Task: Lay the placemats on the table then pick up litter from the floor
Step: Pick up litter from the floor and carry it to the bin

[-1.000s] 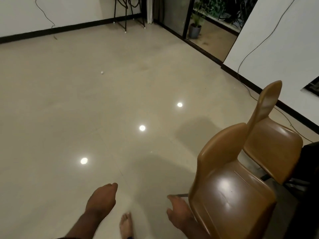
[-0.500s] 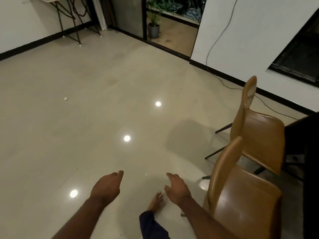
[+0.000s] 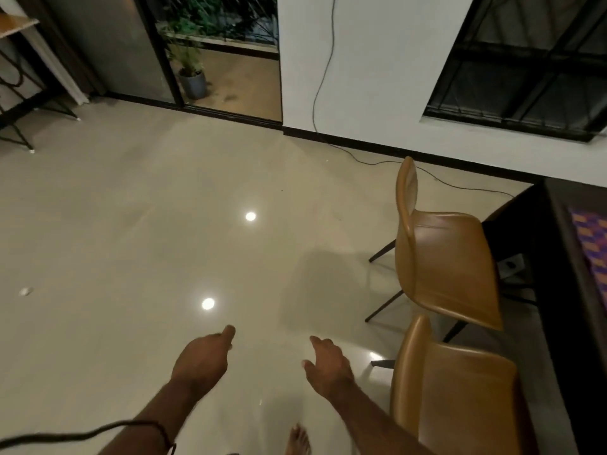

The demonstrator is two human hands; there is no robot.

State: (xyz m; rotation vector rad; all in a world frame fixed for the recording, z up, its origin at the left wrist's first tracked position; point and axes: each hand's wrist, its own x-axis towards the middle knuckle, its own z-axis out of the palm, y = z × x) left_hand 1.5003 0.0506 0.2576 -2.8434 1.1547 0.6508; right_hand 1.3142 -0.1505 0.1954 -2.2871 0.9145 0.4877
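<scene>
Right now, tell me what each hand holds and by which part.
Nothing is held. The left hand and right hand hang empty above the floor.

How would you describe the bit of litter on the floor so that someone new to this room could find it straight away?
Start from the black-legged stand against the wall at the far left and come toward the camera over the glossy beige floor. The litter is a small crumpled white scrap near the left edge of view. Unlike the round bright light reflections nearby, it is dull and irregular.
</scene>
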